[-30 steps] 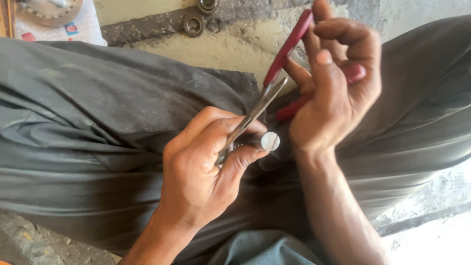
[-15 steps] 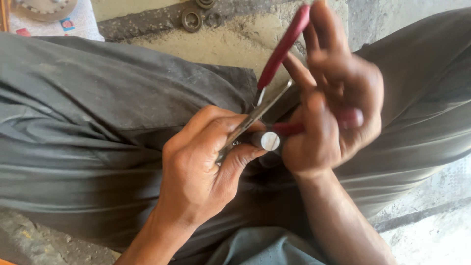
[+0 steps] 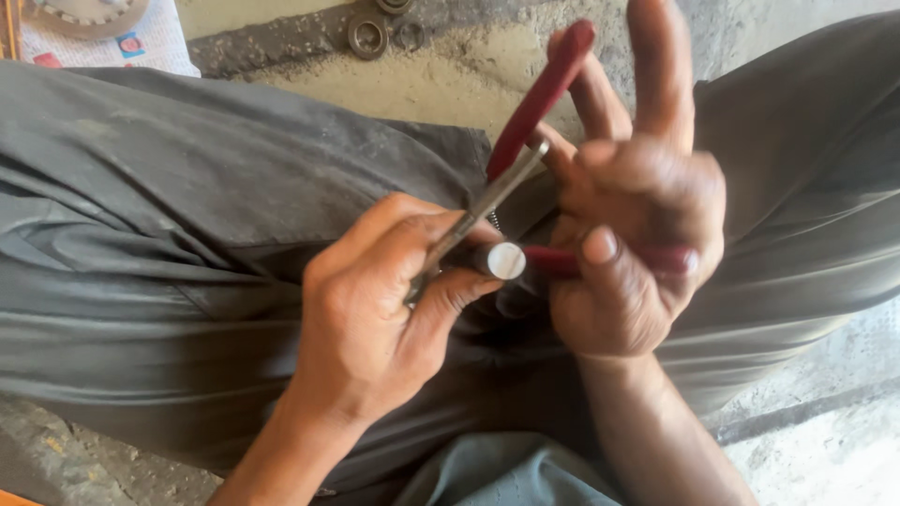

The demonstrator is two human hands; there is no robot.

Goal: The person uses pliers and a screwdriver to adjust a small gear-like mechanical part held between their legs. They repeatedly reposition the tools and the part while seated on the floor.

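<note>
1. While the camera looks straight down into the lap, the left hand [image 3: 375, 328] is closest, its fingers [image 3: 450, 286] clenched round a short metal rod [image 3: 504, 260] whose flat, bright end faces up.
2. Just beside it, the right hand [image 3: 637, 253] works a pair of red-handled pliers [image 3: 539, 94]: thumb and lower fingers press one handle against the palm, while two fingers stick out straight and loose past the upper handle.
3. The handles are spread wide, and the steel shank runs down behind the left thumb, so the nose at the rod is hidden.
4. This looks like the gripping step on the rod; closing cleanly would call for squeezing the handles together while the left hand keeps the rod steady.
5. Dark trousers [image 3: 187, 206] fill the space below and on both sides, so room is tight there.
6. Farther off, bearing rings [image 3: 367, 36] lie on the rough concrete floor [image 3: 450, 75], well apart from both hands.
</note>
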